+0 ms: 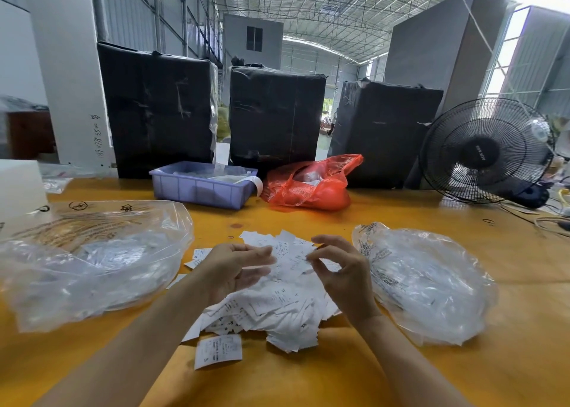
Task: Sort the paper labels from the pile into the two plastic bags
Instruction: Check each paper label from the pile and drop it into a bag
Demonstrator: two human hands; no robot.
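Two hands hover over the label pile [277, 308] at six o'clock: left hand [234, 268] fingers apart, right hand [336, 271] pinching a label [303, 260]; bags at nine [89, 258] and three o'clock [425, 283].

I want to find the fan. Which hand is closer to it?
Right. The right hand is over the pile, below and left of the fan; the left hand is farther left.

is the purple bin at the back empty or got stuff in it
Not empty: the purple bin holds pale plastic-looking items, and a white strip curls over its right rim.
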